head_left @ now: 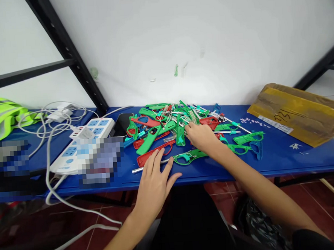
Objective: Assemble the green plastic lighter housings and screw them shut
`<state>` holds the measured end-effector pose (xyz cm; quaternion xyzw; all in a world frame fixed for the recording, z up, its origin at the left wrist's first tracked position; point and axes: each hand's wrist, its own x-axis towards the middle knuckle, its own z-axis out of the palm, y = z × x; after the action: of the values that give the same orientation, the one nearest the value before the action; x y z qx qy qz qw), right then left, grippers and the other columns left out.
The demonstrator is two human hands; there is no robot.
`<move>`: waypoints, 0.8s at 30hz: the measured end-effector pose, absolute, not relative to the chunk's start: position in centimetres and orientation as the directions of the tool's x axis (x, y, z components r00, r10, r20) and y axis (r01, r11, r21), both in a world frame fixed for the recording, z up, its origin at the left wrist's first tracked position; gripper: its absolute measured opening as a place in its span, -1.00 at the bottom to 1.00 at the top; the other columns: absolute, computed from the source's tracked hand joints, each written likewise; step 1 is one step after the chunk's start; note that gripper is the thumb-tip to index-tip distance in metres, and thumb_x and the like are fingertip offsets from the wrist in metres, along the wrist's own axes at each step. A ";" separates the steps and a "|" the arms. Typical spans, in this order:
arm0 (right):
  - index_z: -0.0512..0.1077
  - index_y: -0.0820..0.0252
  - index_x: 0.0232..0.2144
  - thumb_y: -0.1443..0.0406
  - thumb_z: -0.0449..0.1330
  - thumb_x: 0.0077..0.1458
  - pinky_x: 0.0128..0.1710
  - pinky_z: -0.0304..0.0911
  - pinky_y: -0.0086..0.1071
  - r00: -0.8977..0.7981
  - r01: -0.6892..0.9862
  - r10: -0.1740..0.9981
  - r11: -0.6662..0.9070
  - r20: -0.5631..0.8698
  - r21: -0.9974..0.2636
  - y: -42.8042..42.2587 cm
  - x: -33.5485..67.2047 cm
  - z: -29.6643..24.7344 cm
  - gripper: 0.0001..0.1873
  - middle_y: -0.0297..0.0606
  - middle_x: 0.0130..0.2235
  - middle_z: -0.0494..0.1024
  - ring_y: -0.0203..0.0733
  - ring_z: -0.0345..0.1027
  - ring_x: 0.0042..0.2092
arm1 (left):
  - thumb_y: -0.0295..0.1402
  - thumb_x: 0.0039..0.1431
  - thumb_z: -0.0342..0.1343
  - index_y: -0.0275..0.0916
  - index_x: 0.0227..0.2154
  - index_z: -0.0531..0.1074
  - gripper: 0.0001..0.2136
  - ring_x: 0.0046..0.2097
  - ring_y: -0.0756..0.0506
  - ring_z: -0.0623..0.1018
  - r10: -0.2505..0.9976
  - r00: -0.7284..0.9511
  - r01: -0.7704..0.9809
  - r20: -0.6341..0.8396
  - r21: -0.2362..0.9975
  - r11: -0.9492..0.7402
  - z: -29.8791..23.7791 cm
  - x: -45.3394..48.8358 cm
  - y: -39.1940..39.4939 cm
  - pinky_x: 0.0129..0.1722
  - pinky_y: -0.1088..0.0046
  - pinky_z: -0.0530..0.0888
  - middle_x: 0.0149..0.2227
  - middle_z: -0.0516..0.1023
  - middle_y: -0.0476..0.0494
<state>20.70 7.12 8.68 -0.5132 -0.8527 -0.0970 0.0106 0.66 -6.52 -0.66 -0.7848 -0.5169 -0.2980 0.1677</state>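
Observation:
A heap of taken-apart gas lighter parts (pixel 166 117) lies on the blue shelf, with green, red and blue plastic shells, thin metal tubes and small turquoise triggers. My left hand (pixel 154 178) is open, its fingers stretched over the metal tube of a green lighter half (pixel 195 153) at the front of the heap. Just above those fingers is a red shell (pixel 154 153). My right hand (pixel 201 137) reaches into the heap with curled fingers, close to an upright green shell (pixel 180 131); whatever its fingertips pinch is hidden.
A taped cardboard box (pixel 299 113) stands at the right. To the left are a white power strip (pixel 92 139) with cables, a dark phone (pixel 121 124) and a yellow reflective vest (pixel 5 118). A black plastic bag (pixel 260 225) sits below the shelf (pixel 274 163).

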 end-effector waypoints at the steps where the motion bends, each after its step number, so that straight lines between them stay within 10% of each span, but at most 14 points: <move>1: 0.63 0.35 -0.05 0.50 0.21 0.33 -0.19 0.44 -0.26 -0.466 0.879 0.879 0.448 0.100 0.161 7.3 20.3 8.6 -0.78 0.18 0.00 0.71 0.09 0.70 -0.07 | -0.11 0.50 0.21 -0.29 0.18 0.63 -0.60 0.36 -0.50 0.54 0.716 0.283 0.912 0.638 0.052 -0.407 -0.7 0.7 -6.6 0.24 -0.14 0.61 0.37 0.50 -0.56; 9: 0.53 0.29 0.00 0.45 0.13 0.36 -0.23 0.44 -0.27 -0.346 0.937 0.906 0.344 0.244 0.055 6.4 22.5 8.6 -0.75 0.11 0.00 0.68 0.05 0.65 -0.11 | -0.29 0.53 0.18 -0.31 0.19 0.60 -0.69 0.32 -0.43 0.54 0.728 0.260 0.886 0.634 0.143 -0.441 -0.6 0.4 -6.6 0.30 -0.09 0.56 0.26 0.59 -0.46; 14: 0.46 0.07 -0.09 0.27 0.24 0.40 -0.25 0.54 -0.28 0.032 0.600 0.770 0.495 0.637 -0.629 1.9 26.5 5.2 -0.93 -0.24 -0.17 0.62 -0.13 0.56 -0.22 | -0.36 0.52 0.18 -0.34 0.21 0.55 -0.69 0.31 -0.42 0.55 0.713 0.290 0.868 0.639 0.138 -0.476 -0.6 0.2 -6.6 0.32 -0.10 0.53 0.20 0.64 -0.43; 18: 0.44 0.00 0.05 0.26 0.36 0.36 -0.36 0.61 -0.30 0.358 0.094 0.782 0.513 0.510 -0.853 -2.5 27.9 2.1 -0.72 -0.28 -0.12 0.65 -0.17 0.60 -0.24 | -0.39 0.52 0.18 -0.29 0.25 0.51 -0.68 0.32 -0.40 0.53 0.717 0.289 0.864 0.634 0.150 -0.480 -0.6 0.1 -6.9 0.33 -0.10 0.51 0.23 0.63 -0.40; 24: 0.60 0.06 0.10 0.29 0.41 0.34 -0.23 0.73 -0.16 0.569 0.093 0.695 0.476 0.439 -0.874 -6.0 29.4 0.4 -0.70 -0.21 -0.07 0.73 -0.16 0.66 -0.23 | -0.37 0.52 0.17 -0.15 0.40 0.39 -0.55 0.33 -0.40 0.54 0.750 0.267 0.864 0.605 0.195 -0.464 -0.4 0.0 -6.8 0.35 -0.13 0.48 0.26 0.60 -0.36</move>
<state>29.44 -6.05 0.41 -0.4708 -0.4185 0.2008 0.7503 0.02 -6.77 -0.39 -0.7912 -0.5101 -0.3261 0.0871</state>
